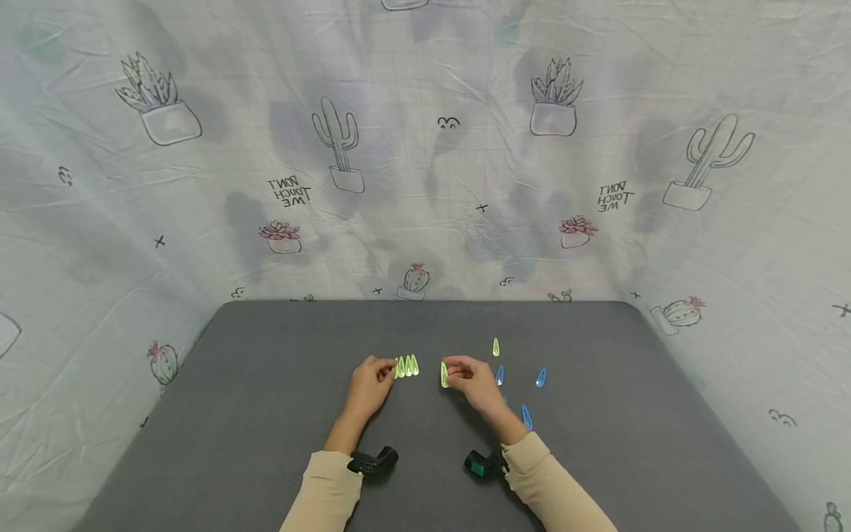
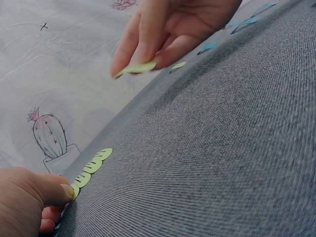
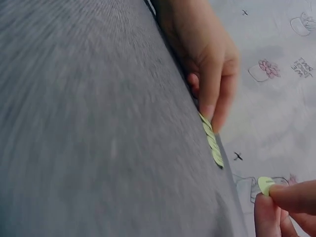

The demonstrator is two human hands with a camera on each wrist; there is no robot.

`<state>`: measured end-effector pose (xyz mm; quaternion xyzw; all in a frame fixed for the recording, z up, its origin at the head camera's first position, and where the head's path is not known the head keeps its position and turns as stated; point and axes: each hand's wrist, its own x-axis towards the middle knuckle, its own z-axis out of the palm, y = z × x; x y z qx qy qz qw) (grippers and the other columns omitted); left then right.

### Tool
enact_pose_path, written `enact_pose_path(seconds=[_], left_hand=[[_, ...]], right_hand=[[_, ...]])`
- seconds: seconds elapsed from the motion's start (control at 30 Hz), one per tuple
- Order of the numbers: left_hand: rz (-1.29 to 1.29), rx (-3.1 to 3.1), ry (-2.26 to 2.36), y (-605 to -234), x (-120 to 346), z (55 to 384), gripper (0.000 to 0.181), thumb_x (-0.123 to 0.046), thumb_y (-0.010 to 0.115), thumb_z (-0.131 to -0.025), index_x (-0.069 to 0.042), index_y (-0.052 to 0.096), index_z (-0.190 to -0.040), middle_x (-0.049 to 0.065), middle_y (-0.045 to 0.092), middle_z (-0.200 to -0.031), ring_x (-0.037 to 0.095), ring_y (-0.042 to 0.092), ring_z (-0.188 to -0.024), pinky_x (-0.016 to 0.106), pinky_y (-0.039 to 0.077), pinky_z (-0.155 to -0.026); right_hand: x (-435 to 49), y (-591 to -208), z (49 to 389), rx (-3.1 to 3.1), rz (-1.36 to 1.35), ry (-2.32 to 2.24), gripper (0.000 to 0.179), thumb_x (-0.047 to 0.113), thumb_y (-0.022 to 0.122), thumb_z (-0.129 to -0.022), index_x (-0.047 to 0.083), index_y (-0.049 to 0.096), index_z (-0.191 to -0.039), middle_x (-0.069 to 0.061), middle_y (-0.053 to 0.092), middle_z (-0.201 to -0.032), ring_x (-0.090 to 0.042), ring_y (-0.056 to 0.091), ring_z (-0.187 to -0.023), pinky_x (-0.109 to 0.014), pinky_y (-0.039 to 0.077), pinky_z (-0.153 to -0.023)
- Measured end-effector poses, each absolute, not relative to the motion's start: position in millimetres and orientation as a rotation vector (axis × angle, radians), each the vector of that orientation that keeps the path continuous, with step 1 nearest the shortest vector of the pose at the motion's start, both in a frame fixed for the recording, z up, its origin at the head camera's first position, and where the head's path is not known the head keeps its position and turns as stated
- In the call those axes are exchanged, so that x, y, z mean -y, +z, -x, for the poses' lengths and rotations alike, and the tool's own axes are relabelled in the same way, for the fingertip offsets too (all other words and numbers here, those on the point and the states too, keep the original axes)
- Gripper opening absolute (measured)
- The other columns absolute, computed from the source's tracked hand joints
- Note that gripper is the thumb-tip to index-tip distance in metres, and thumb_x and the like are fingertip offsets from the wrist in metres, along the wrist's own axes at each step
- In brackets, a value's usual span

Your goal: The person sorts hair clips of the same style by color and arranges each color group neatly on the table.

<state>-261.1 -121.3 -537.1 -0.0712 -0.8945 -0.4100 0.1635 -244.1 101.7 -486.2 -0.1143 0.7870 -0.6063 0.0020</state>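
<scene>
Several yellow-green snap hair clips (image 1: 408, 366) lie side by side in a tight row on the grey table. At the left end of that row, my left hand (image 1: 368, 384) pinches the outermost clip (image 2: 75, 191) between thumb and fingers, low at the cloth. To the right of the row, my right hand (image 1: 477, 380) holds another yellow-green hair clip (image 1: 444, 374) by thumb and fingertips. In the left wrist view this clip hangs above the table, in the air. Part of it is hidden behind the fingers.
Beyond my right hand lies a single yellow-green clip (image 1: 495, 346). Several blue hair clips are scattered to the right, one beside my hand (image 1: 500, 374), one farther out (image 1: 541, 377), and one by my forearm (image 1: 527, 417). A printed curtain (image 1: 425, 170) encloses the grey table (image 1: 279, 340).
</scene>
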Motion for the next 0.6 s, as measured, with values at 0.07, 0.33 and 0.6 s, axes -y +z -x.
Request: enact_pose_path(seconds=[0.07, 0.33, 0.6], left_hand=[[0.200, 2.550, -1.166, -537.2, 121.5, 261.3, 0.017, -0.004, 0.066, -0.084, -0.004, 0.073, -0.100, 0.002, 0.055, -0.076, 0.009, 0.045, -0.063, 0.025, 0.039, -0.059], [0.198, 2.544, -1.157, -537.1, 120.6, 261.8, 0.017, -0.004, 0.067, -0.084, -0.004, 0.074, -0.099, 0.002, 0.055, -0.075, 0.008, 0.044, -0.062, 0.025, 0.040, -0.059], [0.201, 2.533, -1.151, -538.0, 120.2, 261.4, 0.016, -0.002, 0.067, -0.083, -0.004, 0.074, -0.098, 0.002, 0.054, -0.074, 0.008, 0.045, -0.062, 0.024, 0.039, -0.058]], right_hand=[[-94.9, -483.5, 242.5, -2.482, 0.359, -1.895, 0.029, -0.012, 0.061, -0.080, -0.015, 0.062, -0.109, -0.031, 0.061, -0.092, -0.015, 0.058, -0.074, -0.017, 0.044, -0.061], [-80.0, -514.7, 262.8, -2.497, 0.273, -1.914, 0.029, -0.008, 0.065, -0.080, -0.009, 0.066, -0.109, -0.025, 0.064, -0.091, -0.021, 0.060, -0.079, -0.019, 0.045, -0.062], [-71.1, -520.7, 273.9, -2.569, 0.273, -1.856, 0.029, -0.006, 0.066, -0.078, -0.004, 0.069, -0.107, -0.017, 0.067, -0.087, -0.014, 0.060, -0.075, -0.022, 0.047, -0.063]])
